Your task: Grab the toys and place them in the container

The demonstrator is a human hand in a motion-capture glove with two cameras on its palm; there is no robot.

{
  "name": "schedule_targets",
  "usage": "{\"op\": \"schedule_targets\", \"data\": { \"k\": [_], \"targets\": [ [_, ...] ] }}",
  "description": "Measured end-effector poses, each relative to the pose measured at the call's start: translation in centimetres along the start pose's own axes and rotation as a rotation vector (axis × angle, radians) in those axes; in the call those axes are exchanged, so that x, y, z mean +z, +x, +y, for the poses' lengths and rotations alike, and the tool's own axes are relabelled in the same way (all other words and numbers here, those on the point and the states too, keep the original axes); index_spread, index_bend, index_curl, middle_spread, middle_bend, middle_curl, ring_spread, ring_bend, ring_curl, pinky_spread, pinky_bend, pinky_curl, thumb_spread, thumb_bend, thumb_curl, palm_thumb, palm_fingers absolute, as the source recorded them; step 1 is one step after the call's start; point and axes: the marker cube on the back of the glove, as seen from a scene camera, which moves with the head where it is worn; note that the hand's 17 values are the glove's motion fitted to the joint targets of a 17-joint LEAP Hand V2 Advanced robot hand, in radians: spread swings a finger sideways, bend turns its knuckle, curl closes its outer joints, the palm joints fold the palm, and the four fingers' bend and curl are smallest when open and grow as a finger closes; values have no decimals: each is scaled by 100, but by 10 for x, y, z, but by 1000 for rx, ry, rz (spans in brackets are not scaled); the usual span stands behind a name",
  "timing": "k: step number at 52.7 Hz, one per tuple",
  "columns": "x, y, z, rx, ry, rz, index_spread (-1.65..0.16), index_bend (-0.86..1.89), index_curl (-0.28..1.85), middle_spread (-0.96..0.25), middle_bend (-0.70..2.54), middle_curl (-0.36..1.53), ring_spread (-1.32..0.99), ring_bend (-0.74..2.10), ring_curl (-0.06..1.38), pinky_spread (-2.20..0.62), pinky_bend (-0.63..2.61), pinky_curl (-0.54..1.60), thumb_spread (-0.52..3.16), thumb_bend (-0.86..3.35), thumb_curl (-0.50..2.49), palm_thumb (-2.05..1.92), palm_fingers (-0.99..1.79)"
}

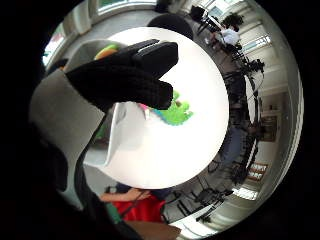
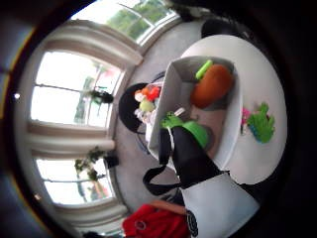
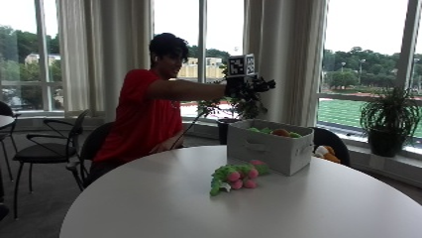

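My gloved right hand (image 3: 245,85) hovers above the grey fabric container (image 3: 269,147), fingers loosely curled, holding nothing. A green plush toy (image 3: 232,177) with pink spots lies on the table (image 3: 165,208) beside the container.

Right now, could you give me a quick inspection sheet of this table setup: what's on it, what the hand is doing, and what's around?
Surface: round white table, mostly bare.
Job's things: grey fabric box on the table, already holding an orange soft toy and green ones; a green and pink soft toy lies on the table beside the box, not yet picked up.
Clutter: nothing seen on the table beyond these.
Grip: the gloved right hand is raised above the box; whether it holds something cannot be told.
Cables: left out of this sheet.
Surroundings: tall windows with curtains, potted plant, black chair, more toys on a chair behind the box.
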Motion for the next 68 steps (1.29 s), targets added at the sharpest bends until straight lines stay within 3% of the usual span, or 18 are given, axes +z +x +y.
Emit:
{"op": "schedule_targets", "data": {
  "k": [4,20,31,41,61,68],
  "targets": [
    [5,34,1,195,-22,-9,-37,11,40,-11,8,22,0,15,30,9,156,37,123,-3,54,12,-32],
    [91,161,42,300,-220,140,-37,8,29,-13,16,23,-1,13,24,11,145,33,113,-4,44,2,-27],
    [149,198,45,257,-268,280,-37,9,24,-12,13,23,-1,14,21,12,143,33,108,-3,40,1,-27],
    [198,187,44,243,-318,238,-38,12,22,-12,12,22,0,14,20,12,142,32,106,-3,38,1,-25],
    [236,207,27,243,-357,205,-39,12,20,-9,11,19,2,20,21,9,150,35,102,-3,35,1,-21],
    [236,206,26,243,-365,194,-45,30,26,-9,-4,9,-10,68,34,-6,144,33,107,-1,34,4,7]
  ]
}}
